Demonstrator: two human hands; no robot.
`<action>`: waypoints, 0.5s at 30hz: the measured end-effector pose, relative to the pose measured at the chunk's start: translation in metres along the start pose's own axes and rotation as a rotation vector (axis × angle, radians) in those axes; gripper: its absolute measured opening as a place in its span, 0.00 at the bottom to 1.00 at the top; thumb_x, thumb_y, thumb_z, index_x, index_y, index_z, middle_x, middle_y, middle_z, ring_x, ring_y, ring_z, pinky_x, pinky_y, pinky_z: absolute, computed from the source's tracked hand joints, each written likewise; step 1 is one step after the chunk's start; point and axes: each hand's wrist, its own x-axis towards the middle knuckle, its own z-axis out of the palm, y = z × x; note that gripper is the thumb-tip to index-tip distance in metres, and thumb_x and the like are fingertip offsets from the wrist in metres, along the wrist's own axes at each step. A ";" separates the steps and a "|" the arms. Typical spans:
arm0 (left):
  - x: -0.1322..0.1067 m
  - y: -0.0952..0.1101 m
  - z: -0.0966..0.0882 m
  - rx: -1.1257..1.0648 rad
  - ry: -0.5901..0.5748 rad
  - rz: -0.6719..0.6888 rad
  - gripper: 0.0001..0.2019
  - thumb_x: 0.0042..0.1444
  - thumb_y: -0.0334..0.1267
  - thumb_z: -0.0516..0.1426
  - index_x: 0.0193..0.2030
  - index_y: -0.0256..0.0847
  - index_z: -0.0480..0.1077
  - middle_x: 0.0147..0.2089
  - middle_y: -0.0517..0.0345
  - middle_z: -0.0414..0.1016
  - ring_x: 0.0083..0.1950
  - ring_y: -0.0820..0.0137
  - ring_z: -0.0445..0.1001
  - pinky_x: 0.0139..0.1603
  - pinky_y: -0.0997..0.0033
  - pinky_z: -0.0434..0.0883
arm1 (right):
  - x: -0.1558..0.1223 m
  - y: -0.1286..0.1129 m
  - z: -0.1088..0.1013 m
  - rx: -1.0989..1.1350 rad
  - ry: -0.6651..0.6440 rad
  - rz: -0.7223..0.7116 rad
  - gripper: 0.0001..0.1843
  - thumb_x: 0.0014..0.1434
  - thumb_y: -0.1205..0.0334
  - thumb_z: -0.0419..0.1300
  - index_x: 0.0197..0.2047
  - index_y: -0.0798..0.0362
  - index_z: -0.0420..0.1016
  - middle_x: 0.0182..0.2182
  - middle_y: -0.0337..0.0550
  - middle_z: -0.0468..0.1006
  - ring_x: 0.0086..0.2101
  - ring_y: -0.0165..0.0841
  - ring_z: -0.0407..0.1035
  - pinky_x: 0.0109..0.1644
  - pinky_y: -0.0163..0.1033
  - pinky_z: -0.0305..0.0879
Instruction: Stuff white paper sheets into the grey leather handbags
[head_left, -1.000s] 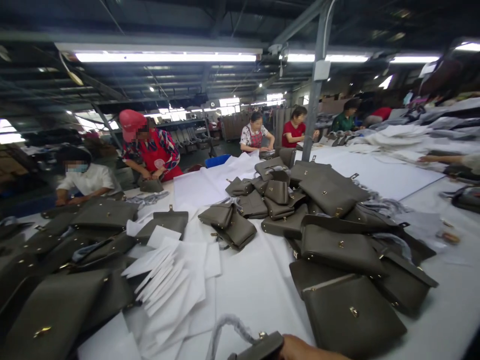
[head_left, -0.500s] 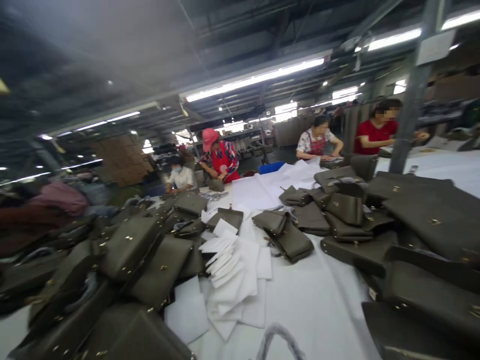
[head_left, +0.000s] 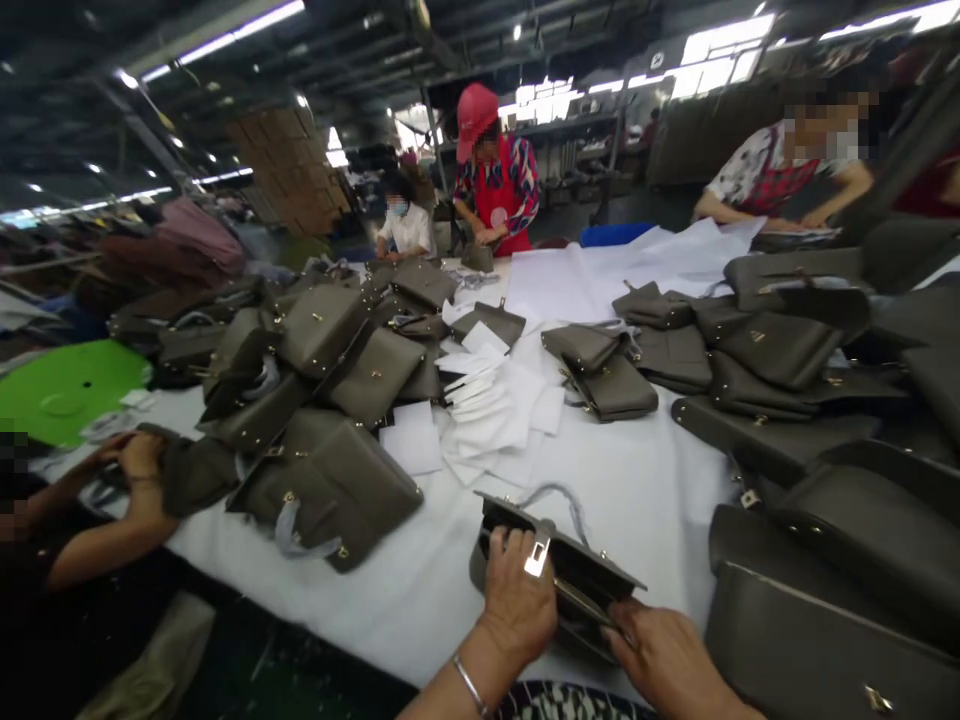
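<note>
left hand [head_left: 517,598] grips the open top edge of a grey handbag [head_left: 559,580], fingers curled over the rim beside the metal clasp plate [head_left: 537,556]. right hand [head_left: 664,655] pinches the bag's near right edge, thumb and fingers closed on it. the bag lies on the white table cover [head_left: 645,490] at the near edge, directly in front of the person, mouth held apart, its wrapped handle [head_left: 559,495] lying behind it.

judged step: the bag is being held open, for checking or filling its inside. the next move calls for one hand to keep the mouth spread while the other is freed; the clasp plate must be kept clear of the opening.

surroundings: fanned white sheets [head_left: 487,405] lie just beyond, mid-table. a heap of like bags [head_left: 330,400] stands to the left, another heap [head_left: 810,400] to the right. a co-worker's hands [head_left: 131,455] rest on a bag at the left edge. other people work at the far side of the table.
</note>
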 end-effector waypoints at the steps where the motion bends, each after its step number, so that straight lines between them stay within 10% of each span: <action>1: 0.000 -0.003 -0.004 0.005 0.018 -0.006 0.19 0.59 0.30 0.50 0.56 0.41 0.67 0.51 0.45 0.71 0.54 0.54 0.66 0.65 0.37 0.50 | 0.000 -0.004 -0.003 -0.039 -0.033 -0.005 0.12 0.60 0.64 0.51 0.40 0.51 0.76 0.34 0.48 0.80 0.33 0.43 0.75 0.35 0.43 0.66; 9: 0.002 -0.066 -0.029 0.077 0.089 -0.183 0.15 0.53 0.26 0.50 0.45 0.34 0.72 0.47 0.43 0.72 0.55 0.55 0.66 0.64 0.42 0.53 | 0.000 -0.008 -0.011 -0.053 -0.093 -0.049 0.16 0.64 0.60 0.48 0.35 0.52 0.76 0.28 0.46 0.78 0.31 0.42 0.74 0.36 0.43 0.65; 15: 0.007 -0.092 -0.010 -0.602 0.160 -0.405 0.11 0.54 0.36 0.53 0.43 0.38 0.63 0.41 0.53 0.70 0.45 0.65 0.71 0.49 0.62 0.70 | -0.012 0.019 -0.010 0.159 0.002 -0.146 0.19 0.64 0.50 0.52 0.54 0.46 0.70 0.43 0.46 0.78 0.40 0.39 0.73 0.46 0.44 0.69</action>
